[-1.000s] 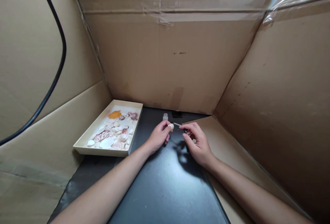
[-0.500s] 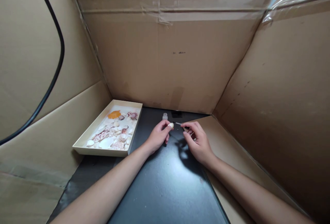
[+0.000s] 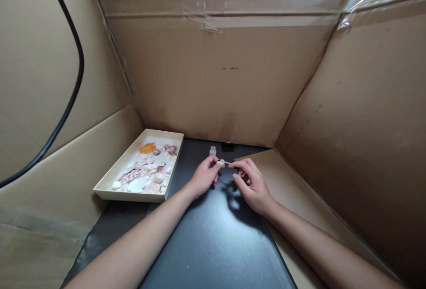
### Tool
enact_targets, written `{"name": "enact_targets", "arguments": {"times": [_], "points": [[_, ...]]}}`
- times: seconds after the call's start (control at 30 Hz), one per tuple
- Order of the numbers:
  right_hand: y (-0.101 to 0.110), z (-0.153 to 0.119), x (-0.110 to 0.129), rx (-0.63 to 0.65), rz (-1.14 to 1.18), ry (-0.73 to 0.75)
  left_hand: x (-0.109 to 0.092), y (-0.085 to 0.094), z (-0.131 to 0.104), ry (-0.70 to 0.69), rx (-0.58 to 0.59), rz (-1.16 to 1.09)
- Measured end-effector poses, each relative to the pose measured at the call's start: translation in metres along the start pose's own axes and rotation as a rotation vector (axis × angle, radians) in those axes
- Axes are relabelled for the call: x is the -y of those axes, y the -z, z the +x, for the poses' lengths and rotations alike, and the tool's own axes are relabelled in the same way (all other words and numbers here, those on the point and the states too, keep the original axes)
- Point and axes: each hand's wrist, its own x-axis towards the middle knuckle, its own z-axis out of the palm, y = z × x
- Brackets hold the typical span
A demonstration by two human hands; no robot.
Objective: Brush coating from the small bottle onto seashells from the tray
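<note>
Between the thumb and fingers of my left hand [image 3: 203,176] is a small pale seashell [image 3: 221,164]. My right hand [image 3: 252,185] pinches a thin brush [image 3: 226,162] with a dark tip and a light shaft. The brush's tip lies across the top of the shell; its far end is hidden in my fingers. Just behind my left hand, a small clear bottle [image 3: 213,150] stands upright without a cap on it. To the left, a shallow cream tray [image 3: 131,197] holds several shells, among them an orange scallop shell [image 3: 147,148].
Cardboard walls [image 3: 206,80] close in the dark table [image 3: 213,244] at the back and both sides. A flat cardboard sheet [image 3: 282,178] lies along the right side. A black cable [image 3: 80,63] hangs at the left.
My right hand has moved slightly left, bringing the brush from the shell's right side to across its top. My left hand stays nearly in place.
</note>
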Motion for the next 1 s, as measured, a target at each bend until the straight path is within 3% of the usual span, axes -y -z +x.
{"name": "enact_targets", "arguments": {"times": [0.17,0.3,0.47,0.63,0.77,1.0], "points": [[0.0005,0.0006,0.0012,-0.078,-0.018,-0.018,0.0016,-0.0003,0.0005,-0.005,-0.008,0.023],[0.0005,0.0005,0.0015,-0.004,0.000,-0.002,0.0024,-0.0002,0.0008,-0.022,-0.003,0.037],[-0.0002,0.0003,-0.0007,-0.075,0.002,-0.022,0.0043,0.0002,0.0016,-0.014,-0.002,0.048],[-0.0011,-0.0001,-0.0017,-0.010,0.006,0.013,0.0049,-0.0003,0.0022,-0.010,-0.014,0.040],[-0.0006,0.0005,-0.0015,-0.093,0.041,-0.036,0.0033,-0.0007,0.0020,-0.001,-0.015,0.034],[-0.0016,0.0001,-0.0012,-0.032,0.042,-0.085,0.0021,-0.0011,0.0022,0.004,-0.018,0.013]]}}
